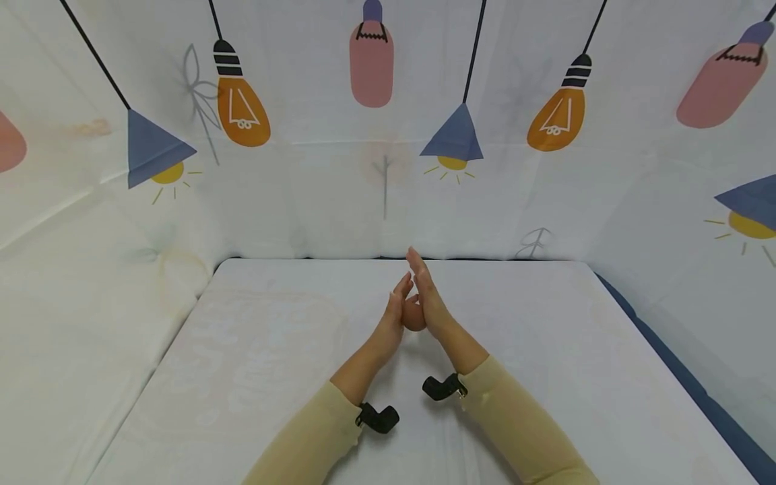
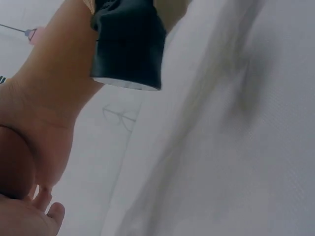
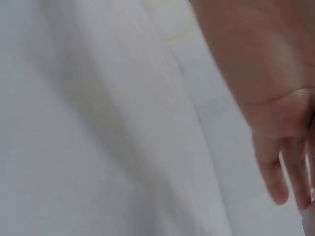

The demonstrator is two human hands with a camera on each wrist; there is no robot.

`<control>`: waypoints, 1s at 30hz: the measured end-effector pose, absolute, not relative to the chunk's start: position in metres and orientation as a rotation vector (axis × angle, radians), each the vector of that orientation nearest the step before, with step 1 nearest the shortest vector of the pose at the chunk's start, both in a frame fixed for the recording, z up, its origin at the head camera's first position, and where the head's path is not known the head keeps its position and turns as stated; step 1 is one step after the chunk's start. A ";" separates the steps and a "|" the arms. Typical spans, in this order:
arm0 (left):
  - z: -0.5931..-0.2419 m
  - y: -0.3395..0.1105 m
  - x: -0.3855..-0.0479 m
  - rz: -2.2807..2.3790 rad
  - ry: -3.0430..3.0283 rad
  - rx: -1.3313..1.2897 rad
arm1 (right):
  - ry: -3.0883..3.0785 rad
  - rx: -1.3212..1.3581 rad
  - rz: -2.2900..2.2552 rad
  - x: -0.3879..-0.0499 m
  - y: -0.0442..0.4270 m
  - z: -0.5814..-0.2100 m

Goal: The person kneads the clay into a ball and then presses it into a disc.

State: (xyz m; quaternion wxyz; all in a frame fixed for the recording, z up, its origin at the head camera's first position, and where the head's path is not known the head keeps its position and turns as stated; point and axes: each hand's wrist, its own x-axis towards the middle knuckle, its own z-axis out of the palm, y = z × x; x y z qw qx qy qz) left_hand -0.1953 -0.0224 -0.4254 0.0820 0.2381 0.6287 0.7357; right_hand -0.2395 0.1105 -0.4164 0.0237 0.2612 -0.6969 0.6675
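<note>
A smooth brown ball (image 1: 415, 316) sits between the two palms, above the white table. Its material cannot be told. My left hand (image 1: 391, 320) presses on it from the left with the fingers extended upward. From the opposite side my right hand (image 1: 433, 301) leans against it, fingers nearly straight, the hands tilted toward each other at the top. The left wrist view has the ball (image 2: 15, 164) cut off at the left edge, between both hands. In the right wrist view a palm and fingers (image 3: 270, 167) show at the right edge; the ball is hidden there.
A white-covered table (image 1: 273, 364) lies under the arms. Behind it hangs a white cloth (image 1: 315, 182) printed with lamps and bulbs. Black wrist cameras (image 1: 380, 419) stick out from the beige sleeves (image 1: 515, 424). Blue material (image 1: 673, 364) edges the table's right side.
</note>
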 end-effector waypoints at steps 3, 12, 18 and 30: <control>-0.423 -0.022 -0.196 2.265 1.895 0.698 | -2.224 0.864 2.059 -0.236 0.108 -0.420; -0.427 -0.018 -0.203 2.459 2.061 0.489 | -2.165 1.079 2.012 -0.218 0.091 -0.420; -0.426 -0.022 -0.206 2.410 2.191 0.413 | -2.070 1.121 2.049 -0.211 0.088 -0.418; -0.433 -0.022 -0.205 2.026 2.396 0.598 | -1.826 1.021 2.152 -0.223 0.100 -0.403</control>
